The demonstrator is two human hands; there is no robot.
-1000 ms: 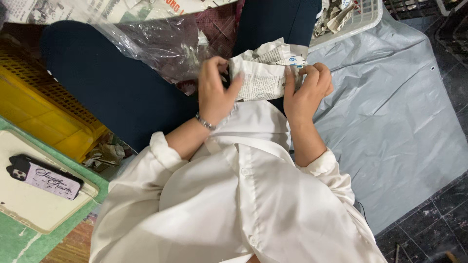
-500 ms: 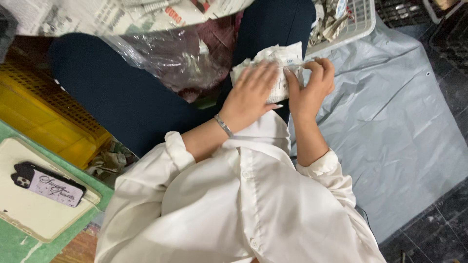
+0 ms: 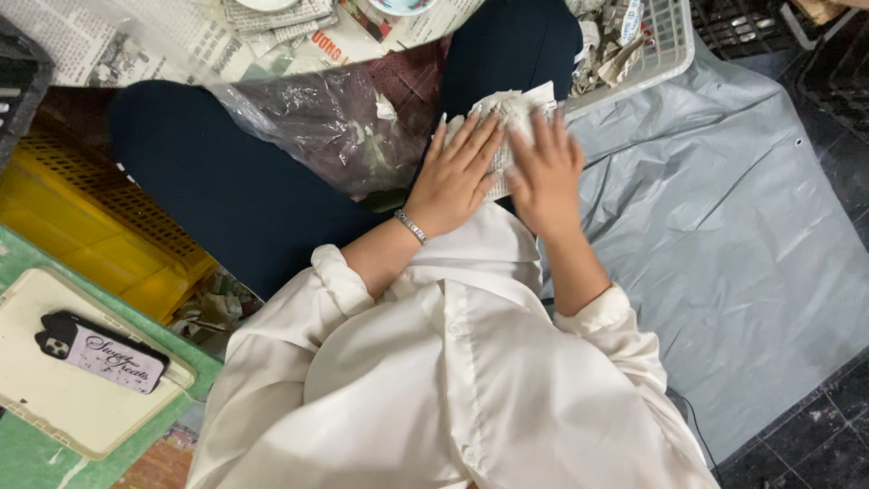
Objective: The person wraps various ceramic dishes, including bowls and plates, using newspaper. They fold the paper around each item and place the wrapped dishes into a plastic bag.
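Observation:
A bundle wrapped in newspaper [image 3: 518,102] lies on my right thigh, over dark blue trousers. My left hand [image 3: 455,172] presses flat on its left side, fingers spread, a silver bracelet on the wrist. Beside it, my right hand [image 3: 546,170] lies flat on the bundle's right side, fingers apart. Most of the bundle is hidden under both palms. White shirt sleeves cover my forearms.
A crumpled clear plastic bag [image 3: 319,124] lies between my knees. Newspaper sheets [image 3: 163,45] cover the floor ahead. A white basket [image 3: 654,50] of paper scraps stands at upper right on a grey plastic sheet [image 3: 724,226]. A yellow crate [image 3: 86,231] and a phone [image 3: 101,351] on a cream tray sit left.
Both hands went from gripping and folding the paper bundle to lying flat on top of it with fingers spread. The bundle is now pressed down on my thigh.

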